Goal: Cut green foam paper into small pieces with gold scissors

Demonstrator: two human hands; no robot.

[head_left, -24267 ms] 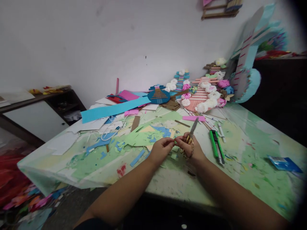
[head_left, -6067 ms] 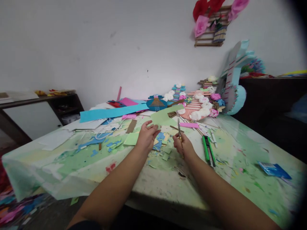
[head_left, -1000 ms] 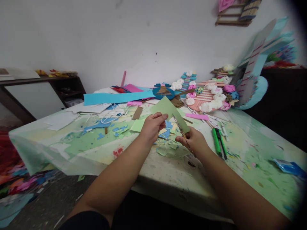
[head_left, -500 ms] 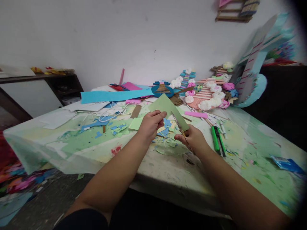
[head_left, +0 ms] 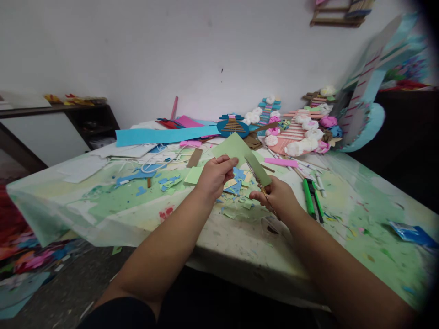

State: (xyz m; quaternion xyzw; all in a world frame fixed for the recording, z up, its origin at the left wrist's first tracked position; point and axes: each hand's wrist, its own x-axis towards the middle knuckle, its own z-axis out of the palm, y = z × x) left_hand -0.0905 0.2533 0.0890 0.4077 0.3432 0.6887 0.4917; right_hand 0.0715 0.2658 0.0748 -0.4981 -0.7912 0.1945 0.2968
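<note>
My left hand (head_left: 216,177) pinches a light green sheet of paper (head_left: 233,145) by its near edge, above the table. My right hand (head_left: 276,195) is closed round a pair of scissors (head_left: 255,174), whose blades point up and away into the sheet. A cut runs in from the near edge, and the strip to the right of the blades bends beside my right hand. Below the hands lies a pile of blue, green and yellow paper scraps (head_left: 238,185). The scissor handles are mostly hidden by my fingers.
A green stapler-like tool (head_left: 312,201) lies right of my right hand. Paper guitars (head_left: 232,126) and flowers (head_left: 305,144) stand along the wall. A long blue strip (head_left: 164,136) lies at the back left. A blue packet (head_left: 413,233) rests far right. The table's near edge runs below my forearms.
The strip right of the scissors bends further from the rest of the green sheet. Both hands stay in nearly the same place, and the view shifts slightly.
</note>
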